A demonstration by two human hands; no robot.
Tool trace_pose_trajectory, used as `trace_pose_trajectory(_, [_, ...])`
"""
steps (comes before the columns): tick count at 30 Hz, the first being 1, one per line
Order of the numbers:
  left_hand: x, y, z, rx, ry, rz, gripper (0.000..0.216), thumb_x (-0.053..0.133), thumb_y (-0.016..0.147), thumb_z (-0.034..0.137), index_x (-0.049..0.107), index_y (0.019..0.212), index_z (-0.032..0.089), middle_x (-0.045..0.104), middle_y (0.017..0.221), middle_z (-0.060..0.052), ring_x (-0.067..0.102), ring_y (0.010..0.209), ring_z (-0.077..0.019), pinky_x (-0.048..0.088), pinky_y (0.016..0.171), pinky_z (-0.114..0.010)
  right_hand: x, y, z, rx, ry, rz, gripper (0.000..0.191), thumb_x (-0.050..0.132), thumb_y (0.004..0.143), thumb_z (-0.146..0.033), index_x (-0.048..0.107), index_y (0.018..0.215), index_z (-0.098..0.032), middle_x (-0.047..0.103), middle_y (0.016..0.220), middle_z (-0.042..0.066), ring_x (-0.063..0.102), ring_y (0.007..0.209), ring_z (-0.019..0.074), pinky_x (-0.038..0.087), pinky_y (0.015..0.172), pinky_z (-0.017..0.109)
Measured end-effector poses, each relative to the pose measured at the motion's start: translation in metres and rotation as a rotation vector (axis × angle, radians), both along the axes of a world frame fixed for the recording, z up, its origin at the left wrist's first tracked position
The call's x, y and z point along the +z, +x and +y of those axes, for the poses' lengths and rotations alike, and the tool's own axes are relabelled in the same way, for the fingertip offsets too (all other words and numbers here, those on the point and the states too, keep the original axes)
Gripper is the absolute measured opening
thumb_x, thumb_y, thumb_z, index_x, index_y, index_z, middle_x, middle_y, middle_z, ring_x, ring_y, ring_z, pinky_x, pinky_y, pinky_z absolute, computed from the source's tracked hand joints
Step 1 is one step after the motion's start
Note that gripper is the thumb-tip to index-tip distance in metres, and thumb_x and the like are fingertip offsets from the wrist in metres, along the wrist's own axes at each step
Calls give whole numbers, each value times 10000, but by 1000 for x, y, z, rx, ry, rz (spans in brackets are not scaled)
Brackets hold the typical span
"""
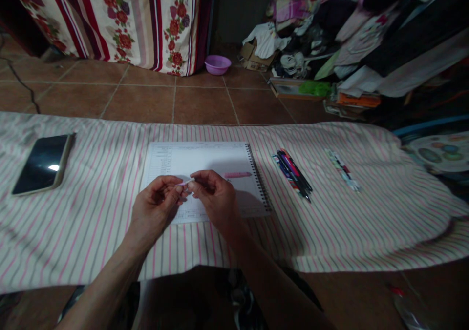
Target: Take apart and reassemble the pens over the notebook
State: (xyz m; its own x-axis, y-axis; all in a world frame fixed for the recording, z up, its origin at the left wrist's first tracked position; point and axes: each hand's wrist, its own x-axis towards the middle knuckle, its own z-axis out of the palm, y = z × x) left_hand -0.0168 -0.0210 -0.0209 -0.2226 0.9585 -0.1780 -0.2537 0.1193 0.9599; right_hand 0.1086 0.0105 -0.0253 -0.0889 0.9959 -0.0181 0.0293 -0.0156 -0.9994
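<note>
My left hand (pixel 157 198) and my right hand (pixel 216 193) meet above an open spiral notebook (pixel 205 153). Between their pinched fingertips is a small, thin, pale pink piece (pixel 180 184), too small and blurred to name; part of it is hidden by the fingers. Both hands grip it, one at each end. A pink pen (pixel 238 175) lies on the notebook page, just right of my right hand and close to the black spiral binding.
Several dark pens (pixel 293 174) lie in a bunch right of the notebook. Farther right are a few pale patterned pens (pixel 343 170). A phone (pixel 43 165) rests at the left on the striped cloth (pixel 98 174). Beyond are a purple basin (pixel 217 64) and piled clothes.
</note>
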Motion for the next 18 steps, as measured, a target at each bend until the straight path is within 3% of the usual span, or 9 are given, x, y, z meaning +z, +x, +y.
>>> trace_pose_trajectory(18, [-3,-1,1,-28,59,-28,186,742,725,241,624,841,156,677,644,6,600,568,-66,469,534,-154,1,-1,-2,31,62,-80,113,631,726,-232,678,827,-214,711,754,6,657,639,131,522,602,238])
